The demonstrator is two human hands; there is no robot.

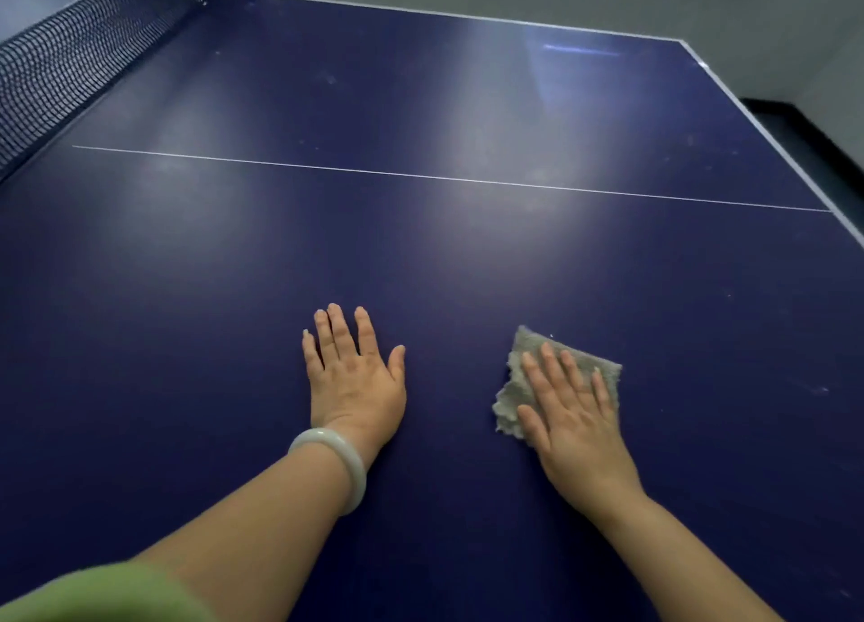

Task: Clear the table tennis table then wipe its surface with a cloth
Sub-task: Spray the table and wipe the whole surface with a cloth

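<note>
The dark blue table tennis table (421, 247) fills the view, with a thin white centre line running across it. A grey cloth (519, 383) lies flat on the near part of the surface. My right hand (572, 416) presses on the cloth with straight, spread fingers. My left hand (353, 378) rests flat on the bare table to the left of the cloth, fingers straight, a pale bangle on its wrist.
The black net (79, 56) stands at the upper left. The table's white-edged far side (467, 16) and right side (771, 135) border a grey floor. Faint dust marks and light reflections show on the surface.
</note>
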